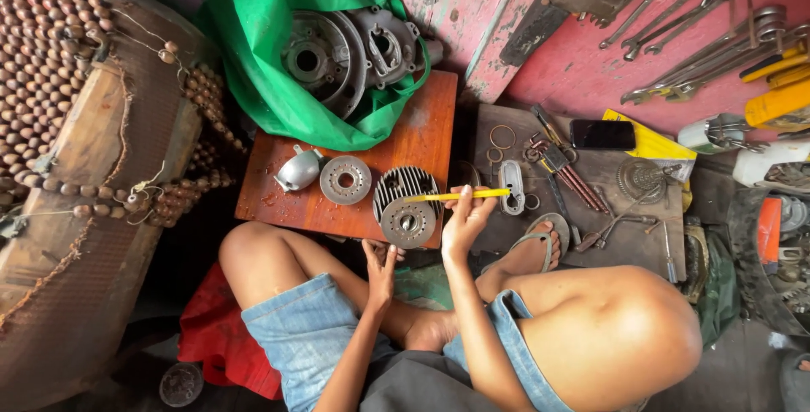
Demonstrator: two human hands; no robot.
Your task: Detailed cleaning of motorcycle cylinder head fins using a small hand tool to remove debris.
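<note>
presently, on low wooden board (pixel 405 138):
- finned cylinder (pixel 407 186), grey metal, lying on side near front edge; round flanged disc (pixel 407 222) against its near end. likely heavy, rigid, fins thin and sharp-edged; best taken by flange rim or solid body, not by fins.
- yellow rod (pixel 456 196), slim, straight, pencil-like, held level above cylinder and disc; likely light, stiff, easy to pinch at one end.
- right hand (pixel 463 225): closed in pinch on right part of rod, thumb and fingers curled tight, nothing else held.
- left hand (pixel 380 270): fingers partly spread, tips at board's front edge just below disc; holding nothing, contact with disc uncertain.
- second disc (pixel 344 179), perforated, flat on board left of cylinder.
- small silver cover (pixel 297 169), left of that disc.
- green bag (pixel 261 49), open, at board's far end, engine casings (pixel 354 53) inside.

elsewhere:
- spanners (pixel 700 41), many, against pink wall (pixel 582 75), right.
- phone (pixel 602 134), dark, on mat (pixel 591 235) right of board, among small tools and rings.
- beaded seat cover (pixel 51 66), left.
</note>
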